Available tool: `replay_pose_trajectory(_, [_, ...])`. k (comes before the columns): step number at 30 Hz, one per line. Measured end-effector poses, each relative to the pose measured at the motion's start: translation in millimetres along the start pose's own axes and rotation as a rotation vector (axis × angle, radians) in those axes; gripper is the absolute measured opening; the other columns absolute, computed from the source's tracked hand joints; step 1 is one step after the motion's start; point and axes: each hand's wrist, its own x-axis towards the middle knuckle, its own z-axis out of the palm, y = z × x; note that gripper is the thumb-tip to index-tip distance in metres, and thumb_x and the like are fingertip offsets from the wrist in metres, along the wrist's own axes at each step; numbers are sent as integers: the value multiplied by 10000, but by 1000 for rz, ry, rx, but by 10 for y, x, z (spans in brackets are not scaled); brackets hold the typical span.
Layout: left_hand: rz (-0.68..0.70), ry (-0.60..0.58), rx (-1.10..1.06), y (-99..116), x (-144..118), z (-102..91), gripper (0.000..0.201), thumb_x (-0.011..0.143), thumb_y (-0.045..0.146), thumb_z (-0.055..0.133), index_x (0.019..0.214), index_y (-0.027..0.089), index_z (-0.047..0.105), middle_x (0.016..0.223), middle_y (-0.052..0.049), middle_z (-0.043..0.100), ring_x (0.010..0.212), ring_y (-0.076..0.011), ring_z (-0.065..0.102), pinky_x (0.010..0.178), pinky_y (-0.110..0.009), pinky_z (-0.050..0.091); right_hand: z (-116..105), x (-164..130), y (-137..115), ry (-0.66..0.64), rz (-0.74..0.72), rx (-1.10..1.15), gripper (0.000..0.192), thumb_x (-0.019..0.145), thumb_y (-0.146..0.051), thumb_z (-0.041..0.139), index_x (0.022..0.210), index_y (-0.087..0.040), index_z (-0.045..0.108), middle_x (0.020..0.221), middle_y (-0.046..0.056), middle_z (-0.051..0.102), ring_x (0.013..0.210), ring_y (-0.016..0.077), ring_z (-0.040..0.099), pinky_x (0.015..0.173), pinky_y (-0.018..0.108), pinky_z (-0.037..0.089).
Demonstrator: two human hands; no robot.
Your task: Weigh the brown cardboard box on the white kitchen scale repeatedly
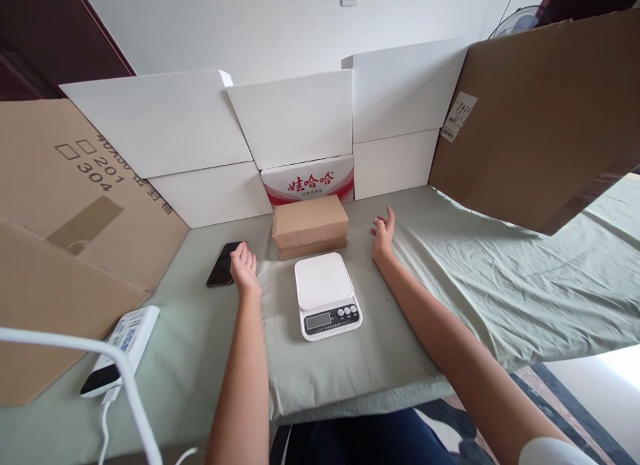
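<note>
Two bare hands out over the bench, one either side of a box [310, 226]. Left hand [244, 268] released, fingers loosely spread, grasping nothing; hovered or rested just left of the box, with its outer edge over the near end of a phone [223, 264], contact not clear. Right hand [383, 235] also released, fingers parted and slightly curled, empty, just right of the box and apart from it.

Box: plain brown card, closed, lay flat toward the far edge of the bench, near the middle. Backed almost against a red-and-white carton [309, 179] propped at the far edge. Scale [327, 294], white, with a dark display and small buttons along its near side, sat just nearer than the box, between the two forearms, platform bare.

Phone: dark, face up, left of the box. Power bank [123, 349], white, near the left near corner, cable trailing off the near edge. Bench covered by a pale green cloth [500, 285], wrinkled toward the right side. White boards [295, 118] stood along the far edge; brown cardboard [540, 118] leaned at the right side, more at the left.
</note>
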Motion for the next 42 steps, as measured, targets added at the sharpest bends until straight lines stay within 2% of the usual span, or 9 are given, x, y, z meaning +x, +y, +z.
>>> replay_pose_trajectory(8, [-76, -107, 53, -88, -102, 130, 628, 1022, 561, 304, 1424, 184, 606, 1581, -191, 472, 1471, -236, 451, 1182, -378, 371, 43, -47, -3, -111, -41, -56, 632, 796, -396, 521, 1423, -318, 514, 1270, 74, 608, 1179, 242, 592, 1022, 444, 506])
replay_pose_trajectory(12, [-116, -198, 104, -160, -149, 204, 636, 1012, 577, 351, 1445, 176, 588, 1581, -196, 469, 1469, -258, 452, 1198, -406, 353, 97, -164, -53, -386, -48, -15, 558, 811, -393, 523, 1349, -266, 600, 1252, 97, 665, 1101, 263, 660, 971, 450, 531])
replay_pose_trajectory(14, [-133, -234, 136, -197, -174, 235, 644, 1007, 587, 376, 1450, 168, 582, 1579, -200, 470, 1468, -267, 451, 1206, -415, 340, 137, -251, -84, -507, -40, -6, 563, 826, -401, 528, 1370, -269, 593, 1298, 101, 667, 1161, 281, 651, 977, 455, 534])
replay_pose_trajectory(18, [-138, -266, 179, -242, -224, 256, 671, 985, 627, 425, 1425, 156, 607, 1535, -218, 518, 1451, -293, 471, 1212, -445, 332, 198, -378, -142, -608, -102, -31, 591, 835, -399, 552, 1411, -268, 564, 1422, 86, 631, 1305, 302, 574, 1072, 477, 491])
replay_pose_trajectory(25, [-124, -237, 158, -225, -285, 257, 641, 985, 603, 463, 1389, 135, 632, 1503, -226, 550, 1428, -289, 503, 1206, -436, 346, 205, -386, -167, -614, -118, -68, 651, 853, -392, 548, 1478, -219, 496, 1488, 121, 575, 1356, 307, 540, 1139, 503, 439])
replay_pose_trajectory(29, [-115, -229, 153, -207, -284, 269, 627, 988, 600, 461, 1392, 151, 630, 1544, -202, 513, 1448, -277, 477, 1210, -423, 340, 197, -399, -157, -619, -89, -76, 701, 871, -390, 531, 1546, -246, 407, 1520, 108, 544, 1364, 285, 531, 1157, 500, 423])
replay_pose_trajectory(34, [-119, -243, 168, -243, -276, 286, 579, 980, 571, 498, 1366, 168, 651, 1471, -173, 601, 1422, -277, 516, 1212, -447, 345, 192, -439, -159, -682, -129, -86, 695, 881, -365, 539, 1557, -303, 393, 1573, 65, 489, 1375, 278, 514, 1169, 495, 418])
replay_pose_trajectory(38, [-27, -259, 197, -258, -282, 271, 595, 940, 572, 569, 1367, 163, 641, 1473, -162, 601, 1429, -283, 510, 1220, -449, 336, 192, -486, -165, -711, -180, -78, 745, 893, -416, 565, 1588, -296, 324, 1603, 83, 439, 1374, 285, 507, 1167, 504, 417])
replay_pose_trajectory(42, [139, -309, 226, -173, -434, 198, 731, 880, 670, 593, 1409, 165, 608, 1525, -162, 551, 1476, -303, 444, 1229, -423, 323, 115, -623, -198, -670, -360, -78, 792, 933, -555, 538, 1615, -288, 237, 1658, 101, 331, 1455, 302, 418, 1186, 488, 401])
